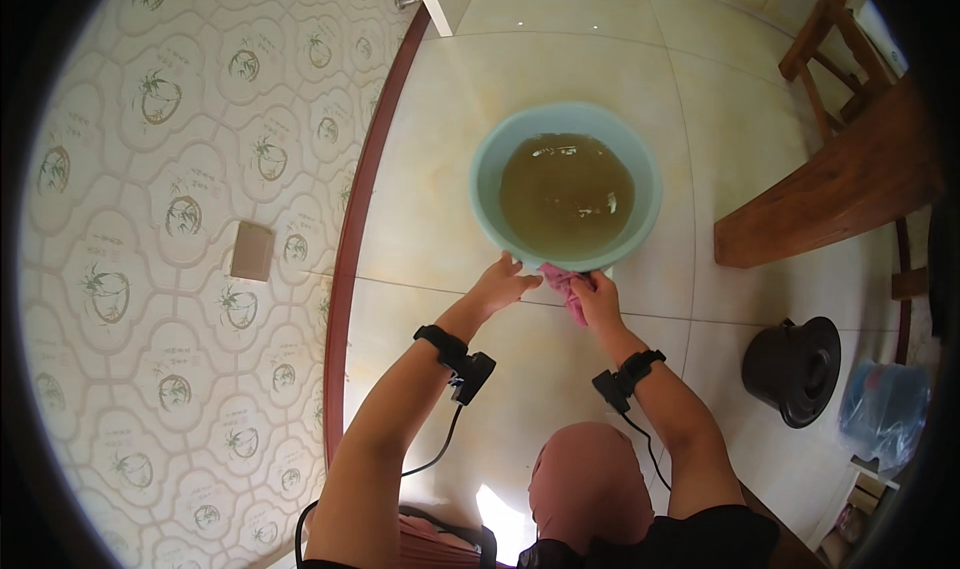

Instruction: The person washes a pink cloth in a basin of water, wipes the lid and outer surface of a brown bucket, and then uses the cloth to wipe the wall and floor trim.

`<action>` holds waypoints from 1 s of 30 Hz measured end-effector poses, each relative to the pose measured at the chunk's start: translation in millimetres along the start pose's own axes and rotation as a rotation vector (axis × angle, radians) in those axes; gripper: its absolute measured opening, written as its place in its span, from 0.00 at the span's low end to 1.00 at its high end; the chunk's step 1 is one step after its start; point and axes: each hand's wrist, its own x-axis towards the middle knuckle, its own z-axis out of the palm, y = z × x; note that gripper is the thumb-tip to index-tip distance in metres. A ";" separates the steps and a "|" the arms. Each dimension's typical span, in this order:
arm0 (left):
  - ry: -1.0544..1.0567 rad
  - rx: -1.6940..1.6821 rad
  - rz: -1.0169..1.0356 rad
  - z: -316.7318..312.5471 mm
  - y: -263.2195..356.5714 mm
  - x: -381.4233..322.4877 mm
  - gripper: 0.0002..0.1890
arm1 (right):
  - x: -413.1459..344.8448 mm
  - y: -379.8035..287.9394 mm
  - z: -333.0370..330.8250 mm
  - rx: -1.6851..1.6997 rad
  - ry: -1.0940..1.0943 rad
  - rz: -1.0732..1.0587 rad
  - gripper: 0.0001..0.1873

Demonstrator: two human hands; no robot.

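Note:
A pale blue-green basin (486, 198) of brownish water (566, 194) stands on the tiled floor in front of me. My left hand (502, 284) is at the basin's near rim, its fingertips by the edge and the fingers apart, with nothing seen in it. At the near right part of the rim, my right hand (598, 303) is closed on a pink cloth (570, 306), which hangs beside and just below the rim. Part of the cloth is hidden by the fingers. Both wrists wear black straps with small devices and cables.
To the right are a thick wooden post or leg (810, 201), a wooden stool or chair (817, 66), a dark lidded bucket (795, 370) and a plastic-wrapped water bottle (885, 411). On the left, a patterned wall with a dark red baseboard (358, 216) bounds the floor.

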 end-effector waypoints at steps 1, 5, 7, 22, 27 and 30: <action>0.016 -0.003 0.027 3.7 5.8 1.6 0.49 | 6.4 -6.2 -4.1 -0.017 0.014 0.014 0.14; 0.020 -0.093 0.017 13.1 18.1 16.8 0.55 | 35.2 1.3 -5.9 0.036 0.061 -0.049 0.14; 0.061 -0.079 0.021 9.4 18.8 18.3 0.54 | 36.0 -8.7 5.3 -0.025 0.079 -0.123 0.13; 0.073 1.051 0.117 -152.7 59.4 -55.3 0.15 | 37.2 -14.9 17.5 -0.039 -0.338 0.189 0.19; 0.596 0.743 0.333 -290.3 14.0 -84.3 0.19 | 39.1 -81.0 59.4 -0.174 -0.733 0.268 0.16; 0.750 0.239 0.433 -296.1 -5.6 -81.3 0.15 | 64.3 -131.0 65.9 -0.321 -0.862 0.314 0.15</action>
